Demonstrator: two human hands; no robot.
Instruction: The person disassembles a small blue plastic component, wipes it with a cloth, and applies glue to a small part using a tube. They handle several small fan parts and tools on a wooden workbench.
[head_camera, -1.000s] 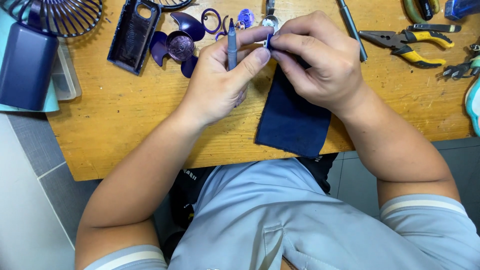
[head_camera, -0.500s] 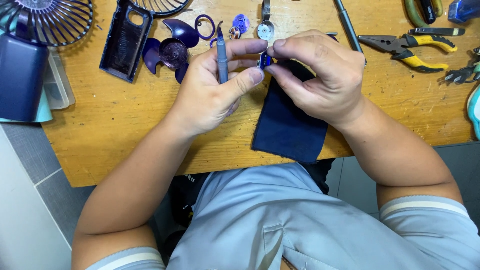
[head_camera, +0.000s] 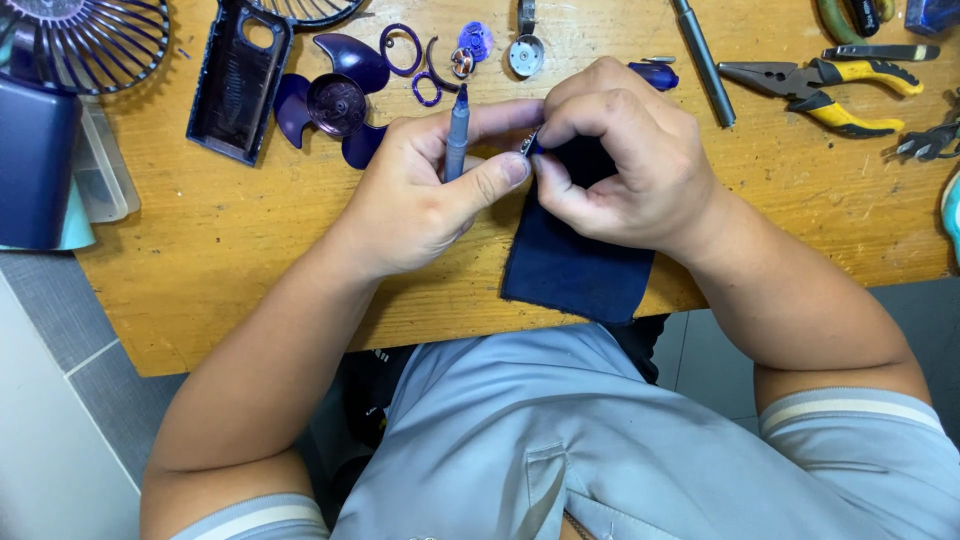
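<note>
My left hand (head_camera: 425, 195) grips a thin grey screwdriver (head_camera: 457, 140), handle pointing away from me, and its thumb and forefinger also pinch a small dark blue part (head_camera: 531, 145) with a metal bit. My right hand (head_camera: 620, 160) pinches the same small part from the right side. Both hands hover over a dark blue cloth (head_camera: 575, 265) that hangs over the near edge of the wooden table (head_camera: 200, 270). Most of the small part is hidden by my fingers.
Behind the hands lie purple fan blades (head_camera: 335, 100), a dark blue casing (head_camera: 238, 80), purple rings (head_camera: 405, 50), a small motor (head_camera: 525, 55), a fan grille (head_camera: 85, 40), a grey rod (head_camera: 703, 60), and yellow-handled pliers (head_camera: 830, 85). A dark blue box (head_camera: 35, 160) stands left.
Both hands have stayed together on the small part, shifting slightly. The screwdriver in my left hand has turned a little. The camera view has drifted.
</note>
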